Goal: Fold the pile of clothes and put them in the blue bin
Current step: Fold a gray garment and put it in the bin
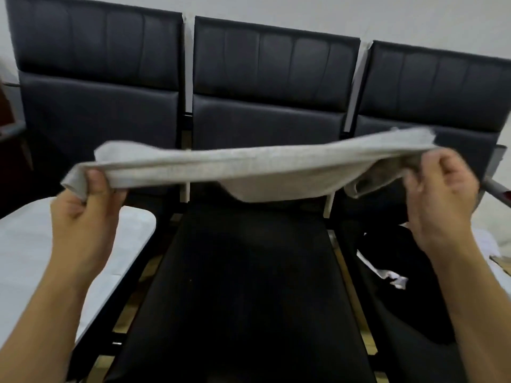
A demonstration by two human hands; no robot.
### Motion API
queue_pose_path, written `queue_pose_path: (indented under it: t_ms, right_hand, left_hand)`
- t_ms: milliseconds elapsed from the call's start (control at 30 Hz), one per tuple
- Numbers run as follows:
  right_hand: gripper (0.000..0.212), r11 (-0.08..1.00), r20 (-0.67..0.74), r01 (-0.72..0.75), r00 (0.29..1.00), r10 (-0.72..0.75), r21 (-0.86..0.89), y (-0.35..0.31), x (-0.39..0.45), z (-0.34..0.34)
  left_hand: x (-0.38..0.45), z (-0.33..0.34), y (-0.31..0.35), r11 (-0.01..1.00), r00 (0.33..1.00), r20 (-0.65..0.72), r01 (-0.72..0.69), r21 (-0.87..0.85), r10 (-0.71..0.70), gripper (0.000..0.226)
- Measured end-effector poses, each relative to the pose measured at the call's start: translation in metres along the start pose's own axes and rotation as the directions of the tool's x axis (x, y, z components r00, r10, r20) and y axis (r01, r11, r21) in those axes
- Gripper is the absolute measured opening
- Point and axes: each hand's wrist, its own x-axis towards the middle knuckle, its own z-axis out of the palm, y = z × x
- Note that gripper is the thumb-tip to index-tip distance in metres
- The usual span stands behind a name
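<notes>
A light grey garment (249,167) is stretched out flat in the air between both hands, above the middle black seat (243,286). My left hand (85,205) pinches its left end, thumb on top. My right hand (439,197) grips its right end, where the cloth bunches up. A fold of the garment sags in the middle. A dark pile of clothes (398,272) with some white cloth in it lies on the right seat. No blue bin is in view.
Three black padded seats in a row face me, with tall backrests (271,78) against a white wall. A white flat surface (25,261) lies on the left seat. A metal armrest (497,189) sticks out at the far right.
</notes>
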Motion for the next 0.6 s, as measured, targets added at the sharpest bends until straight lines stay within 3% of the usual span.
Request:
queue_pose_path:
  t_ms: [33, 100, 133, 167, 200, 267, 300, 333, 367, 400, 433, 500, 567, 600]
  right_hand:
    - [0.035, 0.994, 0.052, -0.041, 0.998, 0.047, -0.104, 0.002, -0.013, -0.005]
    - [0.03, 0.918, 0.145, -0.181, 0.959, 0.244, -0.352, 0.014, -0.039, -0.019]
    - [0.029, 0.84, 0.197, -0.249, 0.903, 0.381, -0.483, 0.023, -0.052, -0.028]
    - [0.028, 0.728, 0.267, -0.282, 0.8, 0.538, -0.625, 0.035, -0.064, -0.041]
    - [0.023, 0.599, 0.321, -0.276, 0.64, 0.698, -0.752, 0.047, -0.074, -0.053]
    - [0.012, 0.349, 0.294, -0.28, 0.22, 0.93, -0.894, 0.064, -0.093, -0.074]
    - [0.023, 0.229, 0.229, -0.307, 0.037, 0.973, -0.924, 0.069, -0.101, -0.082]
    - [0.033, 0.12, 0.159, -0.337, -0.09, 0.983, -0.934, 0.075, -0.106, -0.09]
    - [0.038, 0.04, 0.098, -0.334, -0.158, 0.983, -0.942, 0.079, -0.11, -0.095]
    - [0.039, -0.002, 0.05, -0.31, -0.161, 0.986, -0.951, 0.086, -0.112, -0.1]
    - [0.039, -0.024, 0.007, -0.281, -0.109, 0.994, -0.96, 0.097, -0.112, -0.105]
    - [0.043, -0.046, -0.076, -0.283, 0.097, 0.992, -0.958, 0.122, -0.114, -0.11]
    - [0.053, -0.005, -0.118, -0.397, 0.26, 0.958, -0.918, 0.15, -0.116, -0.11]
    - [0.058, 0.028, -0.128, -0.483, 0.287, 0.949, -0.875, 0.165, -0.116, -0.108]
  left_hand:
    - [-0.006, -0.013, -0.011, 0.984, 0.999, 0.019, 0.047, 0.17, -0.051, 0.044]
    - [-0.015, -0.038, -0.038, 0.847, 0.98, 0.121, 0.069, 0.528, -0.155, 0.036]
    - [-0.021, -0.049, -0.048, 0.747, 0.945, 0.208, 0.053, 0.663, -0.252, 0.03]
    - [-0.027, -0.056, -0.054, 0.656, 0.872, 0.295, 0.039, 0.754, -0.391, 0.034]
    - [-0.034, -0.06, -0.058, 0.562, 0.742, 0.361, 0.025, 0.827, -0.564, 0.034]
    - [-0.05, -0.059, -0.056, 0.322, 0.381, 0.325, -0.072, 0.944, -0.866, 0.021]
    - [-0.056, -0.057, -0.056, 0.203, 0.272, 0.234, -0.137, 0.969, -0.933, 0.016]
    - [-0.059, -0.055, -0.057, 0.121, 0.234, 0.161, -0.177, 0.977, -0.959, 0.022]
    - [-0.058, -0.052, -0.062, 0.085, 0.211, 0.124, -0.184, 0.979, -0.97, 0.03]
    - [-0.056, -0.048, -0.069, 0.1, 0.215, 0.137, -0.175, 0.979, -0.967, 0.034]
    - [-0.054, -0.04, -0.076, 0.156, 0.241, 0.188, -0.146, 0.977, -0.952, 0.034]
    - [-0.055, -0.02, -0.084, 0.269, 0.27, 0.283, -0.088, 0.959, -0.92, 0.025]
    - [-0.059, 0.003, -0.101, 0.344, 0.231, 0.361, -0.115, 0.932, -0.903, 0.025]
    - [-0.062, 0.015, -0.115, 0.354, 0.185, 0.382, -0.169, 0.92, -0.905, 0.03]
